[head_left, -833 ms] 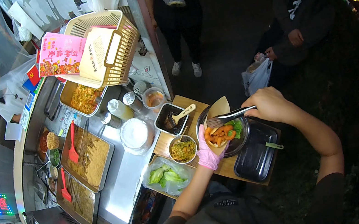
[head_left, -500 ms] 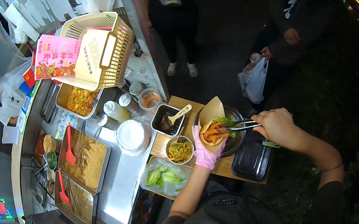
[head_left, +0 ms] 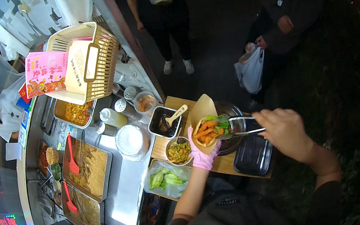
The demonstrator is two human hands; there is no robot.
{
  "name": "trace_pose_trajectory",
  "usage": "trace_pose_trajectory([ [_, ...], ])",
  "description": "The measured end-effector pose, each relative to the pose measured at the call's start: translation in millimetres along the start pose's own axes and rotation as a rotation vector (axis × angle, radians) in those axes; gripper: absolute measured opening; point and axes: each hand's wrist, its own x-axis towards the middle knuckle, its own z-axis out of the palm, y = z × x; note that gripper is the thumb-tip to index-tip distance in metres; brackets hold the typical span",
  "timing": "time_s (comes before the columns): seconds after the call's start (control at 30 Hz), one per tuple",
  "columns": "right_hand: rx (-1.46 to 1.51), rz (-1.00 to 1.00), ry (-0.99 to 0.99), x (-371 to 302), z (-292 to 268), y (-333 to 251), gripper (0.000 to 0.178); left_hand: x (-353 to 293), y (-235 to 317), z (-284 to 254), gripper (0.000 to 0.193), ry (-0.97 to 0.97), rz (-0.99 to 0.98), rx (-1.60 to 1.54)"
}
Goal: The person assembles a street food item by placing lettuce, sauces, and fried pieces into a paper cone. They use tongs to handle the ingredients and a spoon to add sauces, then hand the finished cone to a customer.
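My left hand, in a pink glove, is closed around a brown paper sleeve. Inside the sleeve sits a round stuffed bread, its mouth facing up and filled with orange-brown fried strips and green leaves. From the right, my bare right hand grips metal tongs. The arms of the tongs stand apart, their tips at the leafy side of the filling. Behind the tongs is a round bowl, partly covered by the bread and paper.
A dark tray lies by the bowl on the wooden board. Left are a sauce tin, a bowl of shredded vegetables, lettuce, bottles and shakers. A basket stands beyond. Two people stand across the board.
The tongs have drawn back to the right from the fried strips, and their arms have spread. More of the filling shows now. My left hand still holds the stuffed bread.
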Motion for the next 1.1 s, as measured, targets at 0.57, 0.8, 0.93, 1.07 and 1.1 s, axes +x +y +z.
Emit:
trace_pose_trajectory([
  [0.57, 0.096, -0.114, -0.098, 49.8, 231.9, 5.3, 0.032, -54.3, 54.8, 19.7, 0.059, -0.181, 0.412, 0.485],
  [0.8, 0.116, -0.116, -0.103, 40.9, 242.9, 8.7, 0.024, -49.7, 54.1, -1.1, 0.069, -0.131, 0.450, 0.473],
  [0.93, 0.206, 0.006, -0.058, 14.7, 243.8, 28.3, 0.025, -38.9, 60.2, -21.3, 0.069, 0.065, 0.210, -0.051],
  [1.07, 0.333, 0.204, -0.024, -10.6, 203.6, 45.8, 0.028, -31.5, 59.2, -32.9, 0.070, 0.125, 0.168, -0.020],
  [1.1, 0.359, 0.214, 0.018, -15.1, 178.5, 45.6, 0.029, -30.6, 60.5, -36.6, 0.070, 0.102, 0.150, -0.009],
])
